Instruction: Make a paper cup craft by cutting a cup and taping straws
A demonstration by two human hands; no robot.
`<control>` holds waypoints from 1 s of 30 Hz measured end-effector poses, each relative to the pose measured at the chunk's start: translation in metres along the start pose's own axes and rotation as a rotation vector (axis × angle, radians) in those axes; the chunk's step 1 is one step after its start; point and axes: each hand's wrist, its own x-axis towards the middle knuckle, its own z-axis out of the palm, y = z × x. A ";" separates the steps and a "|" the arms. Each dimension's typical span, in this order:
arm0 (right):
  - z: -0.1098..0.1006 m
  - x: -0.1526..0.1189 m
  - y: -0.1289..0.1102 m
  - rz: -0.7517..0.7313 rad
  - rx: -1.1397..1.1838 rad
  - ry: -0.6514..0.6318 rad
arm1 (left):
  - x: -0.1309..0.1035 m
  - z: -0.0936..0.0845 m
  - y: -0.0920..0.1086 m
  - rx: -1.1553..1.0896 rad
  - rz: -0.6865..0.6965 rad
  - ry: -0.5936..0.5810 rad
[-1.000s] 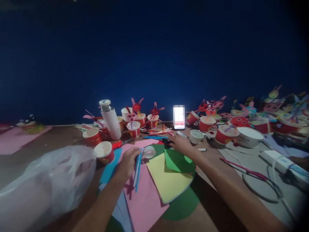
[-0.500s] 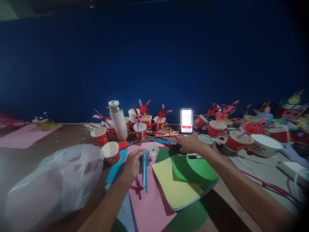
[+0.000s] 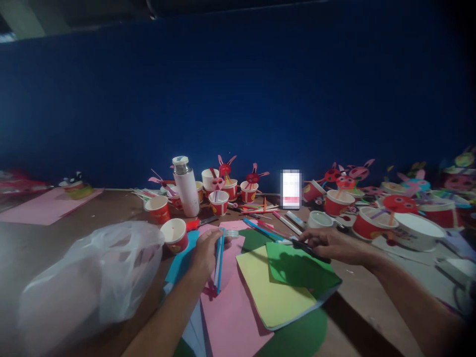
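My left hand (image 3: 207, 250) is closed round a few thin blue and white straws (image 3: 219, 265), which hang down over a pink paper sheet (image 3: 232, 307). Beside those fingertips is a clear roll of tape (image 3: 232, 233); whether they touch it I cannot tell. My right hand (image 3: 330, 244) grips a long, thin black object (image 3: 310, 249) over the green paper (image 3: 297, 270), its exact kind unclear. Under that green paper lies a yellow sheet (image 3: 271, 287). Blue and red sticks (image 3: 262, 227) lie just left of my right hand.
A white flask (image 3: 186, 191) and red paper cups (image 3: 174, 235) stand behind my left hand. Several cups with paper animal faces (image 3: 399, 204) crowd the right. A plastic bag (image 3: 92, 277) lies at left. A lit phone (image 3: 291, 189) stands at the back.
My right hand has moved right and nearer, away from the blue sticks, lifting the black object. My left hand keeps the straws, now tilted a little more.
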 end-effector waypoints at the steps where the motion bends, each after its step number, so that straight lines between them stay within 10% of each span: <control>1: 0.008 -0.003 0.002 -0.020 0.147 -0.042 | 0.000 0.000 0.000 -0.009 -0.004 0.005; 10: 0.094 0.004 -0.021 -0.115 0.667 -0.265 | 0.007 0.003 -0.003 -0.150 -0.097 0.012; 18: 0.112 0.012 -0.037 -0.327 0.578 -0.312 | 0.005 0.004 0.007 -0.283 -0.188 -0.017; 30: 0.125 0.029 -0.043 -0.175 0.711 -0.239 | 0.003 0.012 0.009 -0.351 -0.188 -0.036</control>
